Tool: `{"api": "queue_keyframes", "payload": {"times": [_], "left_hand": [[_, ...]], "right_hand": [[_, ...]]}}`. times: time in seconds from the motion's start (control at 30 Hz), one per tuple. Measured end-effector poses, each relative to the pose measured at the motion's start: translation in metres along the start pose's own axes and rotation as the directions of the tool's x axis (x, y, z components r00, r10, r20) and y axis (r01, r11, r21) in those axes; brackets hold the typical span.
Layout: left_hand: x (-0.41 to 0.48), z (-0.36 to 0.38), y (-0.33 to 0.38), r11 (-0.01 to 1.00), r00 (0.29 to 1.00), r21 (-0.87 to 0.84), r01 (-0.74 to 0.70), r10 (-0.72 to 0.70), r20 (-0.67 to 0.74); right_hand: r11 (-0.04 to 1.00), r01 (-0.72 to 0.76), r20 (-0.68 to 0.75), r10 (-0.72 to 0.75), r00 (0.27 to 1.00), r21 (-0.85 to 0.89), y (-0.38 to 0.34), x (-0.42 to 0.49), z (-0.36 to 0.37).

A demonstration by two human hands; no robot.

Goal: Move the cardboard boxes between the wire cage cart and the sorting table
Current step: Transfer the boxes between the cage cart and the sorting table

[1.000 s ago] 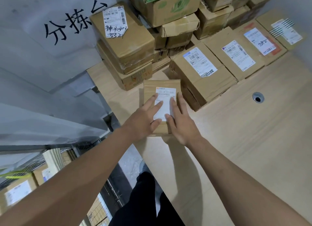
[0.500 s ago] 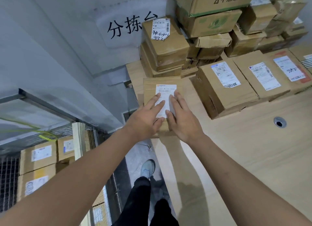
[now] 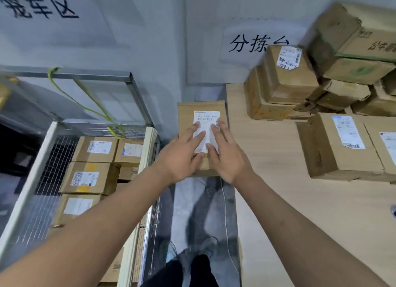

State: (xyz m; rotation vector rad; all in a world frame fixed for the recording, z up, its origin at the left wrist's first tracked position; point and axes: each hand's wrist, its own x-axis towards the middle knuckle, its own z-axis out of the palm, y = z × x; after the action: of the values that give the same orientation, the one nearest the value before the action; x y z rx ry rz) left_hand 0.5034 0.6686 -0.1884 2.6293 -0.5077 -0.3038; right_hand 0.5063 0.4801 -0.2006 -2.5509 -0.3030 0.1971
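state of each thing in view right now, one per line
small box: held over the gap between cart and table, label up
left hand: flat on the small box
right hand: flat on the small box
cart: part filled with boxes
table: boxes stacked along its far side

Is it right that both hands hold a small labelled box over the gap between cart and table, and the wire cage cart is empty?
Not quite: the head view shows the wire cage cart holding several cardboard boxes. The rest stands.
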Motion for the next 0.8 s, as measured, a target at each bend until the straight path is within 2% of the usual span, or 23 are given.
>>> {"api": "queue_keyframes", "payload": {"times": [0.17, 0.23, 0.4, 0.47, 0.8], "left_hand": [[-0.047, -0.018, -0.056, 0.996, 0.995, -0.039, 0.08, -0.082, -0.051], [-0.065, -0.022, -0.077, 0.991, 0.991, -0.058, 0.118, -0.121, -0.064], [-0.11, -0.029, -0.127, 0.976, 0.973, -0.085, 0.202, -0.209, -0.092], [-0.126, -0.028, -0.146, 0.963, 0.962, -0.122, 0.241, -0.254, -0.103], [-0.17, -0.013, -0.219, 0.811, 0.81, -0.29, 0.508, -0.564, -0.159]], "right_hand": [[0.989, 0.151, -0.007, -0.151, 0.989, 0.006, -0.06, 0.012, 0.044], [0.985, 0.17, -0.006, -0.17, 0.985, 0.003, -0.081, 0.016, 0.064], [0.987, 0.153, 0.163, -0.143, 0.976, -0.05, -0.133, 0.029, 0.106], [0.982, 0.188, 0.21, -0.176, 0.962, -0.036, -0.149, 0.035, 0.12], [0.905, 0.425, 0.433, -0.388, 0.813, 0.013, -0.192, 0.091, 0.196]]}}
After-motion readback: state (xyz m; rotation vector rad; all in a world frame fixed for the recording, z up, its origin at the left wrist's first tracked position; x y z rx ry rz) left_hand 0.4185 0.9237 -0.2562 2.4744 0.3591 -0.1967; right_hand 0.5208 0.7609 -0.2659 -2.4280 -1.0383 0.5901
